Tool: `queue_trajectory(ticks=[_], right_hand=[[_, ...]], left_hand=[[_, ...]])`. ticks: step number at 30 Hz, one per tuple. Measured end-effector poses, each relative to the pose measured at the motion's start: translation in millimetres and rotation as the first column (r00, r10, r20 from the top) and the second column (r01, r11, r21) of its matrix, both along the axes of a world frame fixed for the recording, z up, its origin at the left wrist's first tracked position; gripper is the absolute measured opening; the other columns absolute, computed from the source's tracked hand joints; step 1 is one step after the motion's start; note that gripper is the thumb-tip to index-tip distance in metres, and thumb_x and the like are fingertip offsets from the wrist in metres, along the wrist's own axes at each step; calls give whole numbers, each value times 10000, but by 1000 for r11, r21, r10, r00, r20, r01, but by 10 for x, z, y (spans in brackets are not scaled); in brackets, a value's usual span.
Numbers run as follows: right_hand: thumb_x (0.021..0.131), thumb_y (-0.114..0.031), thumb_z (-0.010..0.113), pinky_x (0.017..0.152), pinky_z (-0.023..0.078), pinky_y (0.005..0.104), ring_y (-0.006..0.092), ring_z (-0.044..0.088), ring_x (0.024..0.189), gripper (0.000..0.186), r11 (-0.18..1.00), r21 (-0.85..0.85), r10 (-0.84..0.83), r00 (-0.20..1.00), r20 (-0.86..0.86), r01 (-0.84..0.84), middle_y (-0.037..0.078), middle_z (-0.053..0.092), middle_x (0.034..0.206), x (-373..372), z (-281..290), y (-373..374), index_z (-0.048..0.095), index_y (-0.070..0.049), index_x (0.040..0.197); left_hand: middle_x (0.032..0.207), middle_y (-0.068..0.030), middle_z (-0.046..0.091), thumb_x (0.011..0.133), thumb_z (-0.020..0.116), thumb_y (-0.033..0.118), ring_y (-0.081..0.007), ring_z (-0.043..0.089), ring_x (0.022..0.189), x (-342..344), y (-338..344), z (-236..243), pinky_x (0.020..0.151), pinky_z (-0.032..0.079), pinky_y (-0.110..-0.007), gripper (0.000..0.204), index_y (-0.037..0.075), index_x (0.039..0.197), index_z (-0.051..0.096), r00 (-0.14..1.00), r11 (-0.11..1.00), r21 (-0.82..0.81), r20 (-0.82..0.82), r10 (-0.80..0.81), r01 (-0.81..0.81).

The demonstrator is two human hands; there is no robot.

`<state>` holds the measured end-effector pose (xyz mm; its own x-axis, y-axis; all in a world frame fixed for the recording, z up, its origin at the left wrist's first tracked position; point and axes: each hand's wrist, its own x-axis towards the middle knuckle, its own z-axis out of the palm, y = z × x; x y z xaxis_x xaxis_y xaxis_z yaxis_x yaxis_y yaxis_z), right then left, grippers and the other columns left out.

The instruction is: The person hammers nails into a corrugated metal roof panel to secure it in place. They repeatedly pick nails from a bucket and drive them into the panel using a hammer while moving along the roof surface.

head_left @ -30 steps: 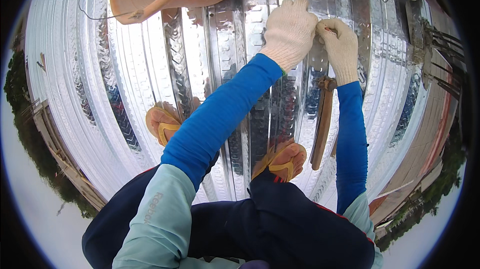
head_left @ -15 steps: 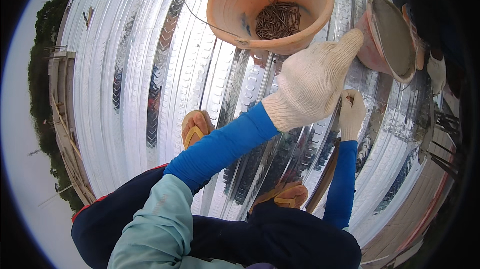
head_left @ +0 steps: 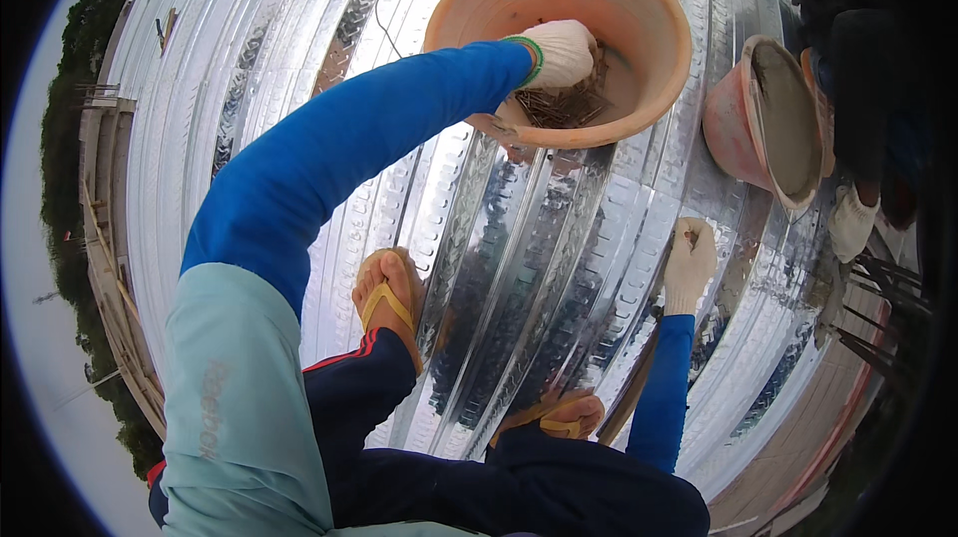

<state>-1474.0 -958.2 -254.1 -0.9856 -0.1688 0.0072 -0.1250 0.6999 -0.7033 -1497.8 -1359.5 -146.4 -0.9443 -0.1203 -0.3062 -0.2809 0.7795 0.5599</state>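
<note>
My left hand (head_left: 559, 53), in a white knit glove, reaches into an orange bucket (head_left: 654, 13) onto a heap of nails (head_left: 569, 108); its fingertips are hidden. My right hand (head_left: 689, 253), gloved alike, is closed just above the ribbed metal sheeting (head_left: 509, 268), pinching something small and rusty that I cannot make out. A wooden-handled tool (head_left: 634, 377) lies beside my right forearm, partly hidden by it.
A reddish bucket of grey wet mix (head_left: 738, 123) stands to the right. Beside it are another person's dark clothing (head_left: 858, 78) and gloved hand (head_left: 853, 223). Dark bars (head_left: 878, 317) lie at the right edge; timber planks (head_left: 120, 307) line the left edge.
My left hand has left my right hand's side and moved up into the nail bucket. The view has shifted, bringing both buckets further in. My right hand stays closed.
</note>
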Motion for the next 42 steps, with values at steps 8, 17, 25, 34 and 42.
queue_trajectory(ticks=[8,17,25,34,42], right_hand=[[1037,-192,751,836,536,378,218,670,864,191,999,5,-36,999,33,36,105,732,953,-105,8,57,751,-6,1078],[1070,-175,722,784,503,328,138,574,827,187,998,-53,-31,994,103,37,49,678,914,-45,-79,44,726,11,1081],[1060,-156,709,800,508,344,168,595,838,150,994,-105,13,999,50,-7,56,678,923,-157,-270,216,723,-6,1055],[1034,-166,732,828,541,379,210,683,865,165,995,-102,5,999,37,-1,116,750,947,-46,-31,73,742,-7,1080],[1007,-132,724,814,549,392,255,703,852,133,993,-113,-28,999,21,30,139,755,945,74,-10,120,749,-26,1083]], left_hand=[[1047,-181,833,929,735,163,-369,816,991,-284,-176,-123,832,653,-495,213,82,1073,869,924,602,-721,143,-354,342],[1102,-121,847,898,783,173,-335,822,1025,-127,7,-34,766,633,-519,261,122,1136,877,932,640,-679,300,-205,360],[1240,-167,816,950,740,323,-361,725,1254,-121,161,254,1023,507,-625,365,135,1239,857,989,713,-701,105,102,1],[995,-90,750,1105,660,290,-173,705,926,586,-156,901,869,617,-345,394,-39,1287,782,970,653,741,-11,244,-156],[930,-78,696,1116,640,238,-170,707,834,1065,358,1309,788,622,-308,569,-150,1519,536,970,420,908,-110,216,9]])
